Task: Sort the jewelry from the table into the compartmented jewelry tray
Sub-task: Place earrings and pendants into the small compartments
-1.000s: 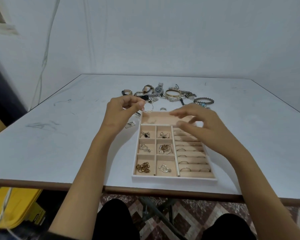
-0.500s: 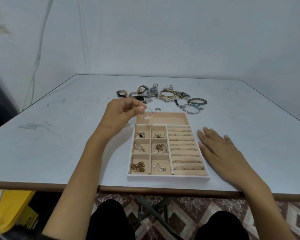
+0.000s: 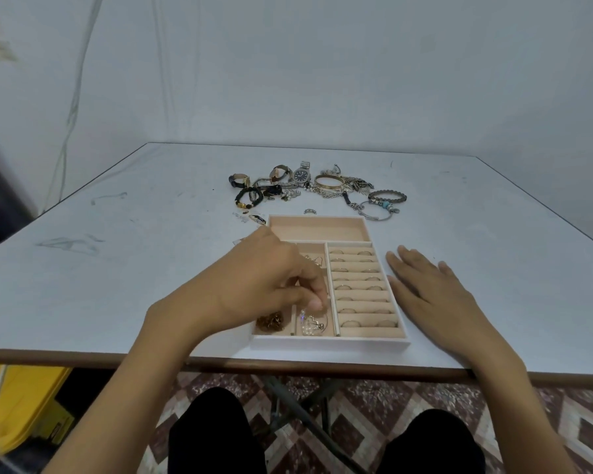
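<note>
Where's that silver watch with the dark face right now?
In the head view, the silver watch lies on the table beyond the tray's far edge, mid-pile, just left of the gold bangle.

The left hand (image 3: 271, 285) hides several small compartments of the beige jewelry tray (image 3: 329, 342); its grip on the silver hoop (image 3: 310, 323) is indeterminate.

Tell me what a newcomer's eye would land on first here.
The left hand draws the eye first, pinching a sparkling silver piece over a near compartment of the beige jewelry tray. The right hand rests flat on the table just right of the tray. Beyond the tray's far edge lies a heap of watches and bracelets.
</note>
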